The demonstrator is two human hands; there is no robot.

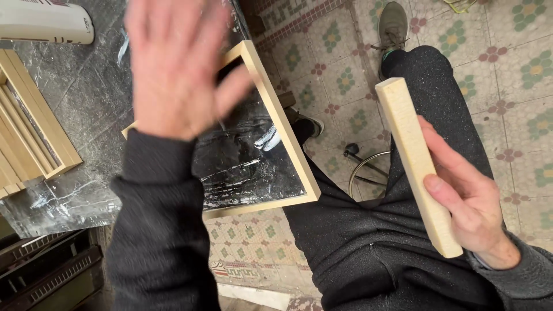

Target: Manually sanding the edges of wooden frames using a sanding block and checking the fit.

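Wooden block (417, 164): pale, long, held over lap, right of bench, tilted lengthwise away from person. Right hand (469, 193) clamped on its lower half, thumb on front face. Left hand (173, 63) blurred, fingers spread, holding nothing, hovering over wooden frame (291, 141), well apart from block. Frame lies on dark marble bench (86, 103), corner overhanging edge. Slatted wooden piece (29, 135) at far left. Tiled floor (512, 86) below.

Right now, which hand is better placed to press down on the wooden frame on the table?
The left hand: it hovers open directly above the wooden frame. The right hand is off the table and grips a wooden block.
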